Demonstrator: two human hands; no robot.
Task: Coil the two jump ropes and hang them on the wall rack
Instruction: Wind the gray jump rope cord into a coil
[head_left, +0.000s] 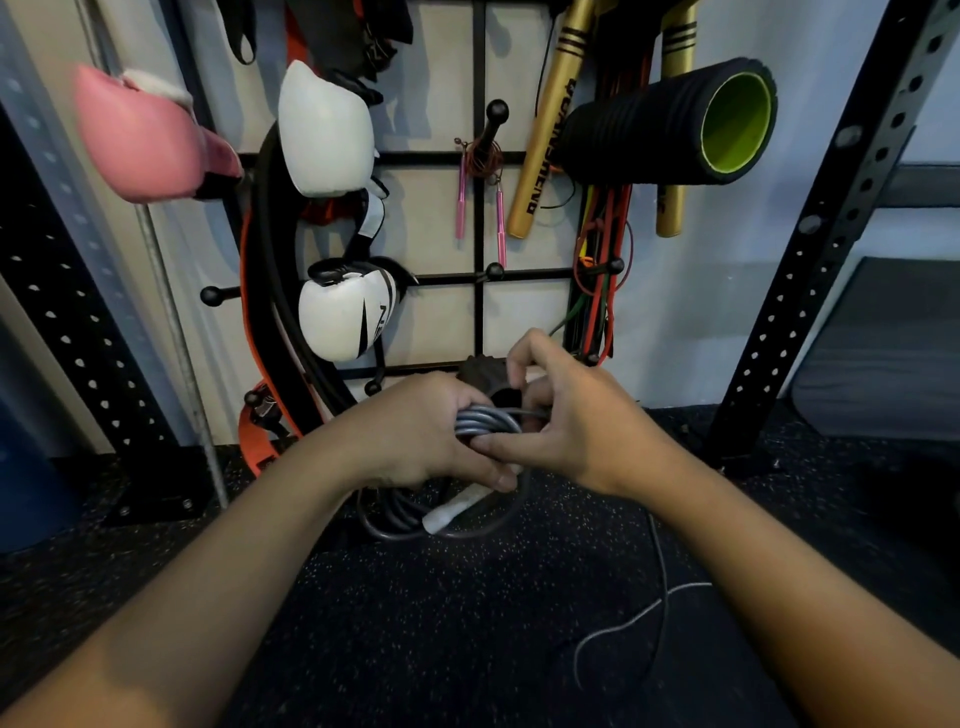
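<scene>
Grey coils of jump rope (485, 423) sit bunched in the left hand (415, 431), which grips them; the right hand (566, 415) pinches a strand beside it. Loops and a white handle (449, 512) hang below. Slack trails on the floor (415, 623). Another rope with pink handles (480, 171) hangs on the wall rack (479, 78).

The thick grey jump rope (485, 422) I'm holding looks like smooth, slightly glossy plastic, its handle (451, 512) wrapped in matt white tape. Behind it, the black wall rack (479, 218) is painted metal; the speckled black floor (467, 623) looks like rough rubber.
</scene>
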